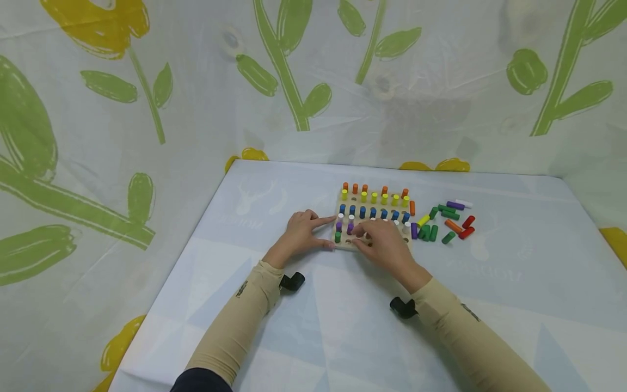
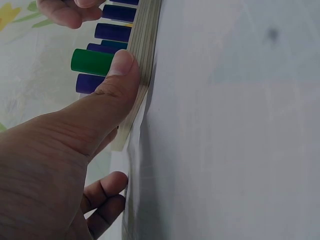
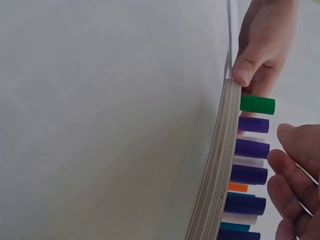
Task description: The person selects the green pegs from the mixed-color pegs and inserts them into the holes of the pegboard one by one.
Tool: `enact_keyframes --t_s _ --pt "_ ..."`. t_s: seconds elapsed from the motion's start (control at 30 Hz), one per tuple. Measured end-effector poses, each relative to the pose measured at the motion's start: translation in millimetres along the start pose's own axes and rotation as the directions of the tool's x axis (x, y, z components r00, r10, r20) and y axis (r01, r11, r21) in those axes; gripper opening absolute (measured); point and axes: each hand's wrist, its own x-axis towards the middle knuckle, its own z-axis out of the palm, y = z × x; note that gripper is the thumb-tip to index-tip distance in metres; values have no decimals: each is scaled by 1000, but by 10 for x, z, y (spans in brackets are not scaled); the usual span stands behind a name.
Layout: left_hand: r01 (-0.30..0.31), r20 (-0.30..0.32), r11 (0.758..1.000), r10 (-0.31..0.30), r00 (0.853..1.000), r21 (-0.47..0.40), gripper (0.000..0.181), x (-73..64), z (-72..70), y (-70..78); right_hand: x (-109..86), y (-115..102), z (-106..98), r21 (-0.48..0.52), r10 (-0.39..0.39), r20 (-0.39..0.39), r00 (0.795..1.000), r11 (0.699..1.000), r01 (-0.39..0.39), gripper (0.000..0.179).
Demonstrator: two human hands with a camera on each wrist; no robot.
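A wooden pegboard (image 1: 345, 245) stands on the table with rows of coloured pegs upright in its holes. At its front left corner is a green peg (image 2: 90, 61). My left hand (image 1: 302, 233) is at the board's left side, thumb and index finger extended against it; the thumb lies close to the green peg. Above the front rows hovers my right hand (image 1: 384, 242), its thumb and fingertips slightly apart beside the purple pegs (image 3: 252, 148), with nothing seen between them. The right hand hides part of the purple and white rows in the head view.
Loose green, red, orange, yellow, purple and white pegs lie right of the board, including a red peg (image 1: 467, 233) and a green peg (image 1: 448, 237). One orange peg (image 1: 412, 208) is by the right edge. A patterned curtain (image 1: 196, 81) surrounds the table (image 1: 490, 305).
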Motion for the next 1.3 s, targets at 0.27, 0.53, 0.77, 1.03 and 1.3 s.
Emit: enact_keyframes --t_s 0.27,0.53,0.77,1.03,1.3 --pt "-4 0 1000 4 1000 8 81 -5 0 -2 -31 64 -33 -16 24 6 1000 1000 -24 20" --pt "1 -1 1000 -1 1000 3 82 -5 -4 8 -78 117 -73 -24 27 -19 999 999 -28 18" --pt "-5 -4 1000 5 1000 3 82 -6 2 -1 -107 171 -104 -36 41 -17 999 999 -41 17" --pt "-3 5 1000 3 1000 -5 83 1 5 -7 -150 219 -136 -24 80 -7 997 997 -80 21" --pt "7 8 1000 -7 1000 -3 83 -4 -1 -1 -170 249 -168 -3 75 -10 997 997 -75 22"
